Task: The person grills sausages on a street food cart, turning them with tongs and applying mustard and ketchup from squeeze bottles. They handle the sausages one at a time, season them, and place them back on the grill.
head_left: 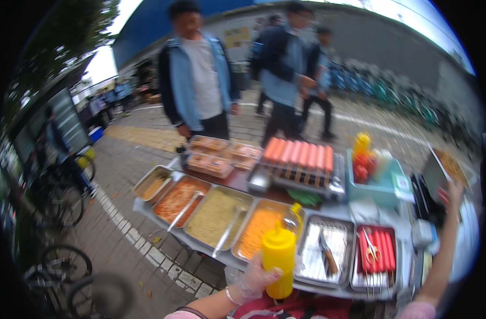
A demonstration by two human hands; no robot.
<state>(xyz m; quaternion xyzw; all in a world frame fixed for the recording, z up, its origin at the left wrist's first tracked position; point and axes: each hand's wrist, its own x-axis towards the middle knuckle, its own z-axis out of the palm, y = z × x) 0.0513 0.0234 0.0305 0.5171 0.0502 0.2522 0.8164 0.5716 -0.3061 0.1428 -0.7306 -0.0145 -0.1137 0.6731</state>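
Note:
In the lower middle, my left hand point(254, 279) wears a thin clear plastic glove and grips a yellow squeeze bottle point(278, 259), held upright in front of the food trays. My right hand point(451, 195) reaches out at the far right, thumb and fingers apart, beside a white-sided box point(450, 163) of brownish food; blur hides whether it touches the box. Nearest the bottle are a metal tray of orange shreds point(261, 225) and a clear bottle with a yellow cap point(291, 218). A wire-racked tray point(310, 247) holds a wooden-handled knife point(327, 255).
Scissors point(371, 251) lie on skewered red sausages point(386, 247). Behind are a sausage grill point(298, 155), stacked clear food packs point(211, 159) and a teal bin point(376, 193) of sauce bottles. Long-handled spoons rest in a tray point(219, 211). A person point(199, 75) stands opposite; others pass.

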